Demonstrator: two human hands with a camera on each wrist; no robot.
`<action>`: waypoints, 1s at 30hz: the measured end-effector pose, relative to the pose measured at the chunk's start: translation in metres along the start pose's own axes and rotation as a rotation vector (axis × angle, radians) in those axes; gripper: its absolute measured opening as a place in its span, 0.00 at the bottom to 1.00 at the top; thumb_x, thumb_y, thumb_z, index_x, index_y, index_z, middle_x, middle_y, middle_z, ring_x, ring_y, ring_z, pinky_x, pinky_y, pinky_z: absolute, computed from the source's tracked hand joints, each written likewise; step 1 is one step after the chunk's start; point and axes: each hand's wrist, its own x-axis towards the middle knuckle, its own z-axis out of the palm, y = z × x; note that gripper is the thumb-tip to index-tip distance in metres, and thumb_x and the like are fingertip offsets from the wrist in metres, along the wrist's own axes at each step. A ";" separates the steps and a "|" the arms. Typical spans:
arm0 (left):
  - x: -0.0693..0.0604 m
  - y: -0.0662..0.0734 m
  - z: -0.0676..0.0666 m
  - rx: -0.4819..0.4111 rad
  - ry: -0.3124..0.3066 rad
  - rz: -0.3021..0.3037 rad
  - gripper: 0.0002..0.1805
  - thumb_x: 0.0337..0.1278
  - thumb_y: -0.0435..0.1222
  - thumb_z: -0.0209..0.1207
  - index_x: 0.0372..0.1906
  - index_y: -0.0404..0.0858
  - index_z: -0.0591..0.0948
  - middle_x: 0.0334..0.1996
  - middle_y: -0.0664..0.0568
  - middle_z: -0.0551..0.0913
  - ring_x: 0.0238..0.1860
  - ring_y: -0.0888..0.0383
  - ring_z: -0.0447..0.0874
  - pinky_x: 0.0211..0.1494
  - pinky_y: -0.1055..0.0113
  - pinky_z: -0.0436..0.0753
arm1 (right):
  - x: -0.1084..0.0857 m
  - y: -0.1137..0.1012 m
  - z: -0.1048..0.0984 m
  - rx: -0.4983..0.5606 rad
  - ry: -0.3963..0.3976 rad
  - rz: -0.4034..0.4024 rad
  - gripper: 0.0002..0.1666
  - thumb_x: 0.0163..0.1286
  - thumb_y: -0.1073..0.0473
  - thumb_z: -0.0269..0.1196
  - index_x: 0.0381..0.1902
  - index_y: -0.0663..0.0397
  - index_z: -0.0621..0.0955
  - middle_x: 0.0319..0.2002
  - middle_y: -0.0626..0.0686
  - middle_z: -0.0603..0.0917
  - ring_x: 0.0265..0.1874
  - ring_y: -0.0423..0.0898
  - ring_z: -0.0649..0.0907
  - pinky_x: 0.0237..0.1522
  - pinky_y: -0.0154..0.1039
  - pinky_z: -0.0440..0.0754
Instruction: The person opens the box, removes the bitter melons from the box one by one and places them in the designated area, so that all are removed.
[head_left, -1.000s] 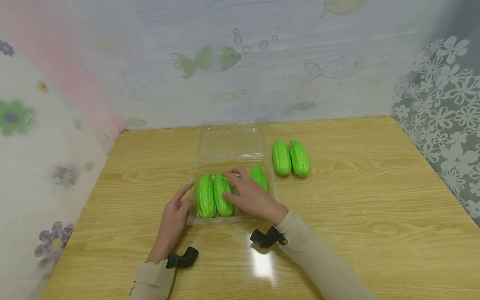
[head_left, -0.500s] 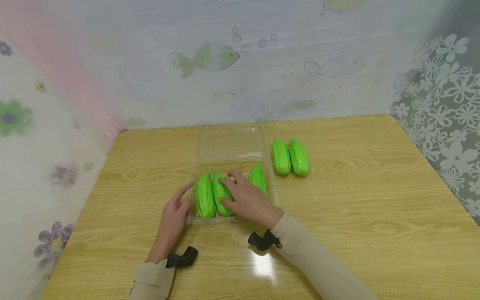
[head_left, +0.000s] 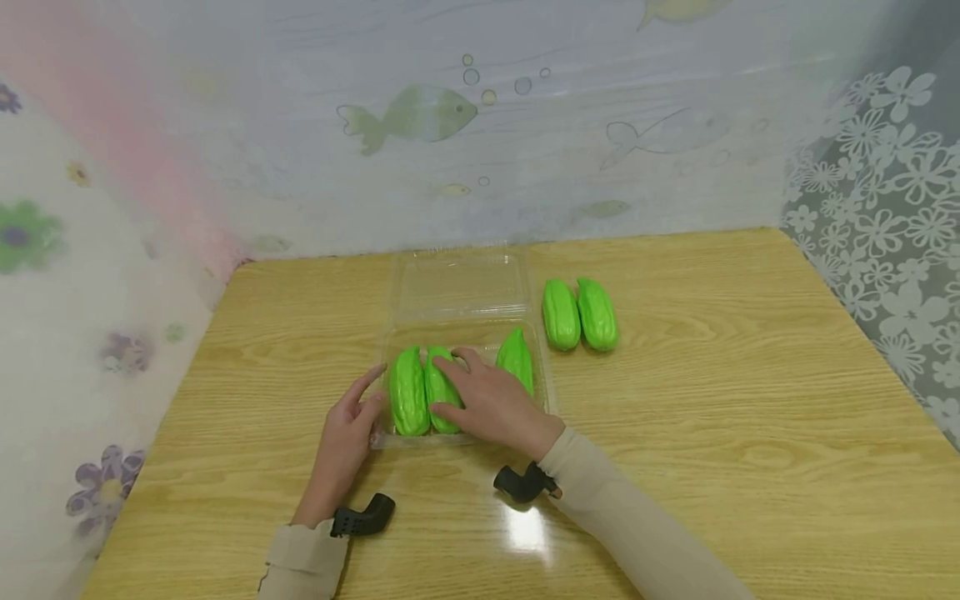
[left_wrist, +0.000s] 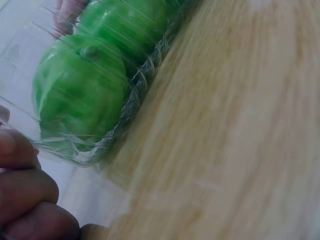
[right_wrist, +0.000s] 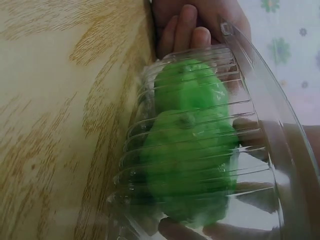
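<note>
An open clear plastic clamshell container holds green ridged gourds. Two lie side by side on its left: the outer gourd and the inner gourd. A third gourd lies at the right, partly covered by my right hand. That hand reaches into the container, thumb and fingers touching the inner gourd from above and its right side. My left hand rests against the container's left wall, index finger and thumb spread along the rim. In the left wrist view its other fingers bend beside the container corner.
Two more green gourds, a left one and a right one, lie on the wooden table right of the container. The clear lid lies folded back toward the wall. Both wrists carry black camera mounts.
My right hand has shifted slightly left and toward me, its thumb and fingers further over the inner gourd. The left hand stays in place at the container's side.
</note>
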 end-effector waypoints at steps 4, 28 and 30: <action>0.000 0.000 0.000 -0.003 -0.003 -0.001 0.20 0.66 0.38 0.45 0.62 0.47 0.66 0.11 0.53 0.65 0.12 0.63 0.62 0.15 0.69 0.65 | 0.000 0.000 0.000 -0.005 0.001 -0.009 0.41 0.62 0.32 0.48 0.66 0.46 0.60 0.61 0.58 0.62 0.47 0.53 0.76 0.42 0.46 0.75; 0.000 0.001 -0.001 -0.010 0.001 -0.001 0.20 0.65 0.36 0.45 0.62 0.46 0.67 0.10 0.53 0.65 0.11 0.63 0.61 0.15 0.69 0.65 | 0.001 0.001 -0.004 0.100 -0.039 0.018 0.38 0.58 0.48 0.52 0.67 0.41 0.58 0.63 0.58 0.61 0.59 0.56 0.65 0.56 0.49 0.64; 0.000 0.001 -0.001 -0.009 0.006 -0.002 0.20 0.65 0.37 0.46 0.61 0.47 0.67 0.10 0.53 0.65 0.11 0.63 0.61 0.15 0.69 0.65 | 0.002 0.001 -0.005 0.119 -0.032 0.018 0.37 0.58 0.49 0.52 0.67 0.40 0.58 0.62 0.57 0.63 0.59 0.55 0.65 0.56 0.48 0.64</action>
